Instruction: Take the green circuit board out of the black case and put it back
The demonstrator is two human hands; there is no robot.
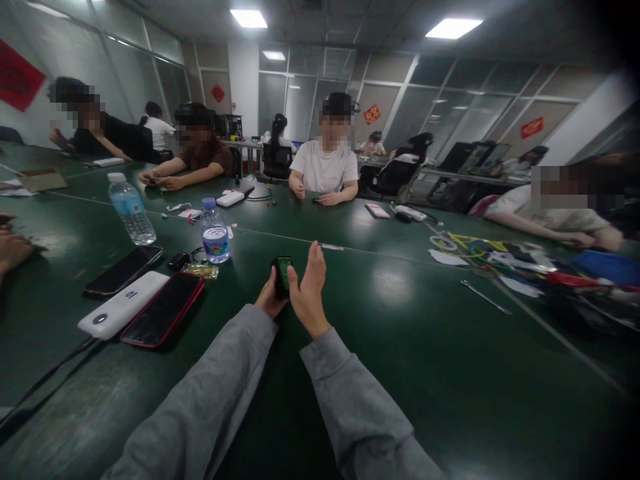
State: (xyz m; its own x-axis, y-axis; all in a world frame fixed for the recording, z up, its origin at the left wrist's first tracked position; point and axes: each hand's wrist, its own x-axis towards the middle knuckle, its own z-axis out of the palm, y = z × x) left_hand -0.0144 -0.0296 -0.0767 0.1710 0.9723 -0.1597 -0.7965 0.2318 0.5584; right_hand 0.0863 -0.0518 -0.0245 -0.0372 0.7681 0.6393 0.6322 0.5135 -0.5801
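Observation:
My left hand (270, 298) is closed around a small black device with a green face (283, 273), held upright just above the dark green table (400, 347). My right hand (309, 290) is beside it on the right, fingers stretched upward and together, its palm toward the device and touching or nearly touching its side. Both forearms wear grey sleeves and reach in from the bottom middle.
To the left lie a red-cased phone (163, 309), a white power bank (123, 305), a black phone (123, 269) and two water bottles (215, 231) (131, 209). Cables and tools (493, 257) clutter the right side. Several people sit around the table; another person's hand (13, 248) rests at the left edge.

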